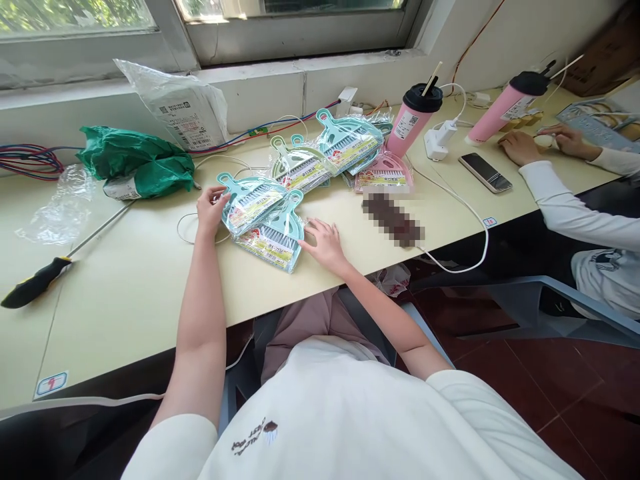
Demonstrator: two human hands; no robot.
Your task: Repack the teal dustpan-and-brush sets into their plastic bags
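Two packaged teal mini dustpan-and-brush sets lie in front of me on the cream table (125, 287). My left hand (210, 208) pinches the left edge of the upper teal set (247, 203). My right hand (324, 243) lies with fingers spread at the right edge of the lower teal set (275, 237). Behind them sits a pile of more sets: a green one (295, 167), teal ones (345, 140) and a pink one (384, 175).
A black-handled screwdriver (37, 281) lies at the left, with a green bag (133, 163) and clear plastic wrap (63, 207) behind. Two pink tumblers (415, 120) (505, 103), a white charger (437, 143) with cable and a phone (485, 172) stand to the right, near another person's hands (520, 145).
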